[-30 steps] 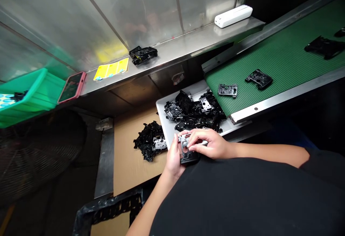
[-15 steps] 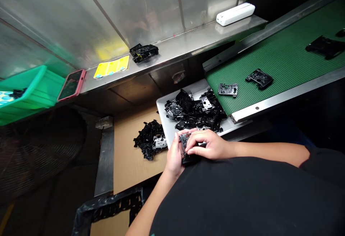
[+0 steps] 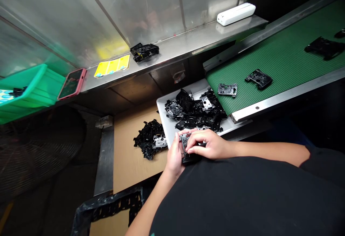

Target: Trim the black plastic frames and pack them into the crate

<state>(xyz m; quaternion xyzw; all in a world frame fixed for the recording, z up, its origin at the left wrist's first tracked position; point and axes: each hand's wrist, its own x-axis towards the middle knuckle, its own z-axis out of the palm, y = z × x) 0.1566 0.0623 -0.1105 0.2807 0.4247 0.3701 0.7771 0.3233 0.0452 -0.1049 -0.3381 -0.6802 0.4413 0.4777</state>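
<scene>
My left hand (image 3: 174,157) is wrapped round a black plastic part (image 3: 184,145), a flat moulded frame with cut-outs, held close to my body. Over it, my right hand (image 3: 206,144) is closed, thumb and fingertips pinched together against the part's face. A short dark end shows beside the right palm; what it belongs to is hidden. Just beyond both hands lies a white tray (image 3: 165,119) heaped with similar black parts (image 3: 188,103), some with silvery faces. Left of the tray, a pile of black parts (image 3: 148,139) rests on a brown board (image 3: 124,164).
Several parts lie on the green conveyor belt (image 3: 242,67) at right. Along the metal shelf (image 3: 178,51) are a white device (image 3: 235,14), black parts (image 3: 145,51), a yellow card (image 3: 112,66) and a pink-cased phone (image 3: 72,83). A green bin (image 3: 45,85) and large fan (image 3: 35,149) stand left.
The view has shifted very slightly. Both hands keep nearly the same hold on the part, and the dark end beside my right palm shows a little more.
</scene>
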